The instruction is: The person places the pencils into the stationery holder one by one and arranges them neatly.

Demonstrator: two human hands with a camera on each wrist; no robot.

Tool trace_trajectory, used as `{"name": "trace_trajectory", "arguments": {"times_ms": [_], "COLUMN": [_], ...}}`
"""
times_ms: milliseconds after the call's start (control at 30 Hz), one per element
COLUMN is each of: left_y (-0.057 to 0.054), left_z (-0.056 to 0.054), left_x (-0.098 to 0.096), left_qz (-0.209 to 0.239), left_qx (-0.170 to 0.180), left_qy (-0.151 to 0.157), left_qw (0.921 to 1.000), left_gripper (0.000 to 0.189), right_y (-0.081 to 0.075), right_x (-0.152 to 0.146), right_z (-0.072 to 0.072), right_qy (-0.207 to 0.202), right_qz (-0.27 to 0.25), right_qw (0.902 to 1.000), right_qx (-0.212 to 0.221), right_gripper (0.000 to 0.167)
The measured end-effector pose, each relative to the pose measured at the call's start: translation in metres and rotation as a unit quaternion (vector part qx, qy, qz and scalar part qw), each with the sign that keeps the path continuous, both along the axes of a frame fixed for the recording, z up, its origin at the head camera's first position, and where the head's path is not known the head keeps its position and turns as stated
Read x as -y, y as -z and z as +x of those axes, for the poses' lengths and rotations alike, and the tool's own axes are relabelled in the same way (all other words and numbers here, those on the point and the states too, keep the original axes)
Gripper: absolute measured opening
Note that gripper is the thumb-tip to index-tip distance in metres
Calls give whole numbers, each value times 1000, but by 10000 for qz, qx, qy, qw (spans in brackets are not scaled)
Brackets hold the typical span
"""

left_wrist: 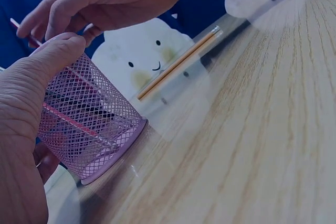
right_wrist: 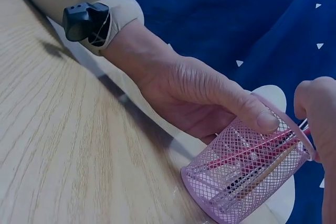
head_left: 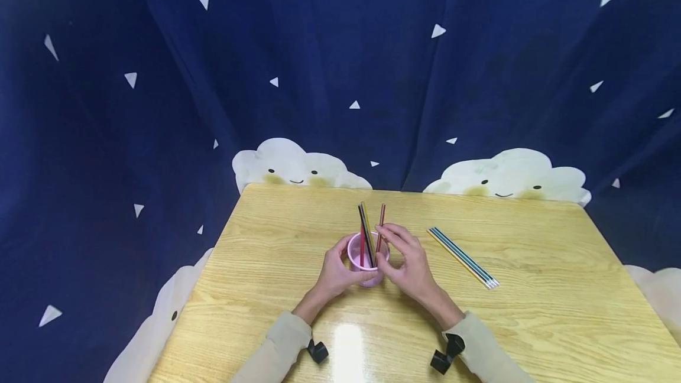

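My left hand (head_left: 339, 269) grips a pink mesh pencil cup (head_left: 373, 281) standing on the table, its thumb along the near side by the rim. In the left wrist view the mesh wall (left_wrist: 113, 129) shows pencils slanting inside. A black pencil (head_left: 364, 226), a yellow pencil (head_left: 368, 224) and a red pencil (head_left: 362, 248) lean in the cup. At the rim's right side, my right hand (head_left: 411, 263) pinches another red pencil (head_left: 382, 215), whose lower part is inside the cup. The right fingertips are partly hidden in the right wrist view.
To the right on the wooden table (head_left: 558, 288), several pencils (head_left: 463, 257) with green and yellow barrels lie side by side. A dark blue curtain (head_left: 340, 46) with white triangles and clouds hangs behind the table's back edge.
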State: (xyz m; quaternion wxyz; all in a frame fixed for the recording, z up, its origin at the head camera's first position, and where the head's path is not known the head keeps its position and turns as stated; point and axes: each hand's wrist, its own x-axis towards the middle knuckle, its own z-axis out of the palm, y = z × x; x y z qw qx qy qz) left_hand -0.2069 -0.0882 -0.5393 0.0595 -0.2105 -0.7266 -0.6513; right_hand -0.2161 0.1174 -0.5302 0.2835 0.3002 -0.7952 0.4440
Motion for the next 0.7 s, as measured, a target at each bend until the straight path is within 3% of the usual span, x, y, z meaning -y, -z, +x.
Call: {"name": "trace_trajectory", "arguments": {"times_ms": [133, 300, 400, 700], "left_y": [3, 24, 32, 36], "left_z": [-1, -11, -16, -17], "left_x": [0, 0, 0, 1], "left_qz": [-82, -127, -165, -154], "left_qx": [44, 93, 62, 88], "left_qy": [13, -65, -138, -41], "left_qw": [10000, 9999, 9997, 9998], "left_gripper": [81, 84, 83, 84], "right_y": [2, 0, -2, -2], "right_x": [-2, -2, -2, -10], "right_z": [2, 1, 2, 5], "right_qy": [103, 75, 61, 65], "right_qz": [515, 960, 979, 758], "right_qw": [9981, 9937, 9928, 9936], "right_qx": [308, 575, 686, 832], "right_gripper": [51, 45, 44, 47]}}
